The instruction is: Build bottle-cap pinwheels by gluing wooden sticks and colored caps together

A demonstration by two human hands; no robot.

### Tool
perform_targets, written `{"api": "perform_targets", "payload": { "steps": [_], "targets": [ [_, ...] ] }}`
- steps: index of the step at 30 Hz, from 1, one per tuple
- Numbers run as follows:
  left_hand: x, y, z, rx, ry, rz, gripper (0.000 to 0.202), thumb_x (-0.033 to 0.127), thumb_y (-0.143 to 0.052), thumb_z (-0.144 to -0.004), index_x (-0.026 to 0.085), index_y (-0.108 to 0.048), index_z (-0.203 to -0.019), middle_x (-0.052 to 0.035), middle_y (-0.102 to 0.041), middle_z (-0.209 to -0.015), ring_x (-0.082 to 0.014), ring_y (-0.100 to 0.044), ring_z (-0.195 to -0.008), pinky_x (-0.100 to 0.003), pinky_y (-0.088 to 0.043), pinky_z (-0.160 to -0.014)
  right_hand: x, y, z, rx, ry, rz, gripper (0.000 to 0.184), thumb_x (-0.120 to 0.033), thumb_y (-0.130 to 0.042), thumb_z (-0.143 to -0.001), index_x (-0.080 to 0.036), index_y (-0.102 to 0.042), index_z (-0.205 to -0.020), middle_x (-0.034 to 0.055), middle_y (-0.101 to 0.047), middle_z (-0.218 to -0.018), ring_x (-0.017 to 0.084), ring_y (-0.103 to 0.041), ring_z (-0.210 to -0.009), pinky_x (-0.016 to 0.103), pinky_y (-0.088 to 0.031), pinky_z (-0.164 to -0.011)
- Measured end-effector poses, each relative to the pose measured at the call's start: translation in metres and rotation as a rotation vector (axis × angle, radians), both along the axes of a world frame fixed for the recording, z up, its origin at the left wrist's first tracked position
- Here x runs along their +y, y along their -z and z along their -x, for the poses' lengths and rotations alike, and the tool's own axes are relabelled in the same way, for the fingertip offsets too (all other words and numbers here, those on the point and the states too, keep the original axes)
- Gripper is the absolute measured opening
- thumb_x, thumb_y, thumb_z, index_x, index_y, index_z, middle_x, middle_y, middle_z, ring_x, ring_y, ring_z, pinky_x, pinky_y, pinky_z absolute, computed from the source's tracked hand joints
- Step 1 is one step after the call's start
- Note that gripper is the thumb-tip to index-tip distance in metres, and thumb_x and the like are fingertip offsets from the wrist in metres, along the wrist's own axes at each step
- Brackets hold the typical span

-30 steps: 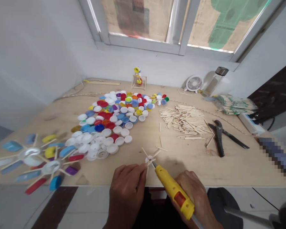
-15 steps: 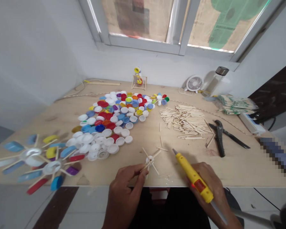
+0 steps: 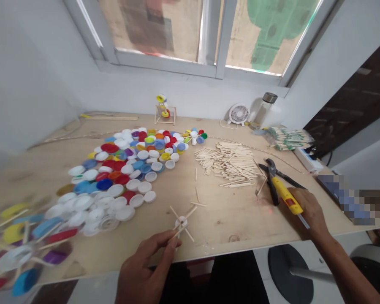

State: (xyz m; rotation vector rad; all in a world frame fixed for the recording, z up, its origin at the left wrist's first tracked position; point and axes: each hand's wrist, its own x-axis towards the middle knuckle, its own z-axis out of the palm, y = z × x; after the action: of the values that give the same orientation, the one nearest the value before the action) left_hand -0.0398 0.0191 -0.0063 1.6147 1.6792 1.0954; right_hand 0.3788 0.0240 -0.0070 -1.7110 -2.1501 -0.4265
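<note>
At the table's front edge my left hand (image 3: pixel 148 264) pinches a thin wooden stick between thumb and fingertips, at a small white bottle cap (image 3: pixel 181 222) with several sticks radiating from it like spokes. My right hand (image 3: pixel 308 207) is wrapped round a yellow glue gun (image 3: pixel 286 196), a clear glue stick poking out of its rear. The gun's nozzle end overlaps the black-handled pliers (image 3: pixel 271 169); whether they touch I cannot tell. A few loose sticks (image 3: pixel 197 204) lie just beyond the spoked cap.
Colourful bottle caps (image 3: pixel 115 191) spread across the left. A stick pile (image 3: pixel 236 162) lies right of centre. Spoked cap wheels (image 3: pixel 15 257) stand front left. Behind are a small fan (image 3: pixel 239 114), a glass bottle (image 3: pixel 263 110), bagged sticks (image 3: pixel 289 138) and a power strip (image 3: pixel 308 160).
My right hand has carried the glue gun rightward, away from the spoked cap to the pliers. My left hand keeps its pinch. The whole view has swung right.
</note>
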Motion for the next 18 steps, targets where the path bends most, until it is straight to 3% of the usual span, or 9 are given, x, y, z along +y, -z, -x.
{"api": "perform_targets", "payload": {
  "steps": [7, 13, 16, 18],
  "targets": [
    [-0.008, -0.017, -0.011, -0.157, -0.098, 0.137, 0.019, 0.047, -0.063, -0.074, 0.032, -0.073, -0.081, 0.0037, -0.075, -0.071, -0.0217, -0.068, -0.076, -0.031, -0.051, -0.078, 0.014, 0.0, -0.025, -0.109, -0.096, 0.166, 0.027, -0.026, -0.045, -0.086, -0.018, -0.055, -0.11, 0.0135, -0.064, -0.102, 0.029, -0.058, -0.092, 0.04, -0.045, -0.078],
    [-0.018, -0.026, -0.017, -0.44, -0.109, 0.263, 0.017, 0.04, -0.07, -0.071, 0.026, -0.074, -0.078, 0.0024, -0.071, -0.061, -0.0163, -0.063, -0.06, -0.024, -0.048, -0.059, 0.006, 0.01, -0.038, -0.133, -0.054, 0.161, 0.049, -0.035, -0.049, -0.082, -0.017, -0.049, -0.128, 0.0155, -0.06, -0.121, 0.033, -0.058, -0.104, 0.046, -0.045, -0.085],
    [-0.024, -0.022, -0.02, -0.63, -0.085, 0.292, 0.016, 0.038, -0.071, -0.071, 0.023, -0.073, -0.077, 0.0021, -0.068, -0.056, -0.0132, -0.059, -0.054, -0.022, -0.048, -0.056, -0.008, 0.003, -0.027, -0.038, -0.022, 0.1, 0.049, -0.041, -0.05, -0.086, -0.021, -0.05, -0.13, 0.0173, -0.059, -0.124, 0.034, -0.057, -0.109, 0.048, -0.044, -0.088],
    [-0.027, -0.018, -0.024, -0.737, -0.065, 0.32, 0.017, 0.037, -0.071, -0.072, 0.022, -0.073, -0.079, 0.0021, -0.067, -0.054, -0.0117, -0.057, -0.052, -0.021, -0.047, -0.054, -0.02, -0.005, -0.002, 0.095, 0.051, -0.001, 0.042, -0.041, -0.048, -0.089, -0.022, -0.054, -0.126, 0.0168, -0.062, -0.118, 0.033, -0.058, -0.107, 0.048, -0.044, -0.09]
  ]
}}
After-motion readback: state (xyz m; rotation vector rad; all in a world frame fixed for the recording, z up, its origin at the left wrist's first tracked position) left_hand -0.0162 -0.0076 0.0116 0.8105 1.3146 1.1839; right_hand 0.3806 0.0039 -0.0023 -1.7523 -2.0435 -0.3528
